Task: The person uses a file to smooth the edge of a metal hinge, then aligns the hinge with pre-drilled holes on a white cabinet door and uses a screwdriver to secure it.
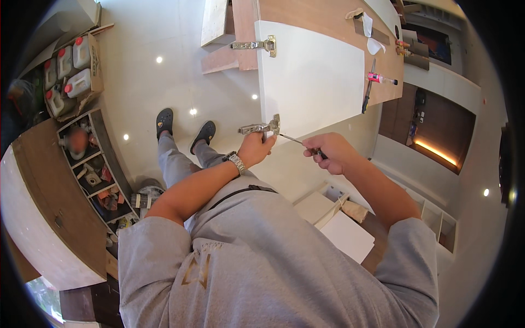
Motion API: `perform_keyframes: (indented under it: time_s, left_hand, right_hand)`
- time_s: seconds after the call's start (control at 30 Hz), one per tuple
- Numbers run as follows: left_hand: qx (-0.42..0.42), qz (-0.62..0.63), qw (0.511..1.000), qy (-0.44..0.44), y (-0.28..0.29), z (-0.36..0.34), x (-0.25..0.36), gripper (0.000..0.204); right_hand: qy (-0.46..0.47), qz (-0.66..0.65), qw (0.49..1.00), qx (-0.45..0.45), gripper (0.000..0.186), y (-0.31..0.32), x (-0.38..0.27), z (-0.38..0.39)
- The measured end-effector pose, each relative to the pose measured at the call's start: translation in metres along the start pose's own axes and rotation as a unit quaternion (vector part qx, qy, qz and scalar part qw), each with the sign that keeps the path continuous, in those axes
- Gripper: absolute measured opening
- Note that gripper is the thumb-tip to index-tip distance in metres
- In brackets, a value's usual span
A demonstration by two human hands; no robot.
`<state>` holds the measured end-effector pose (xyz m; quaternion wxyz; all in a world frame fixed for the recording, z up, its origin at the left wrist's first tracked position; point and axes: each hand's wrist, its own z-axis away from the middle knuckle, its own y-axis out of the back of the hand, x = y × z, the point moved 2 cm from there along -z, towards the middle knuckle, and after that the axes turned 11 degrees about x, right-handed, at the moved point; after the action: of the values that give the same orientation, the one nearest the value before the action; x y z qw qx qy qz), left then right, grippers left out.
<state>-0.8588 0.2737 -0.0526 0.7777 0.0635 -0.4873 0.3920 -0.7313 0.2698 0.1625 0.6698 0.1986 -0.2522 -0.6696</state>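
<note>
A white cabinet door panel (pixel 311 82) lies flat on a brown board surface in front of me. On its left edge sit two metal cabinet hinges: an upper hinge (pixel 254 46) and a lower hinge (pixel 256 128). My left hand (pixel 255 151) is closed at the lower hinge, thumb and fingers pinching it by the panel corner. In my right hand (pixel 333 154) is a screwdriver (pixel 293 140), gripped by its dark handle. The shaft points left, its tip at the plate of the lower hinge. Whether the tip sits in a screw is too small to tell.
Past the panel's right edge lie a pink-labelled bottle (pixel 380 79) and a dark-handled tool (pixel 366 101). White scraps (pixel 375 46) rest on the brown board (pixel 317 13). Left are a box of jugs (pixel 78 82) and a compartment rack (pixel 95 164). White boards (pixel 347 235) lie lower right.
</note>
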Motion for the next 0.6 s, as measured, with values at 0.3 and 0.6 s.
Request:
perform_keyframes:
  time_s: [0.3, 0.6]
  left_hand:
    - [0.014, -0.014, 1.000, -0.009, -0.001, 0.002, 0.000, 0.047]
    - [0.043, -0.043, 0.998, -0.024, -0.006, -0.001, -0.004, 0.046]
  right_hand:
    - [0.515, 0.549, 0.646, 0.127, 0.029, -0.012, 0.007, 0.028]
    - [0.090, 0.095, 0.991, 0.016, 0.028, -0.002, 0.003, -0.004]
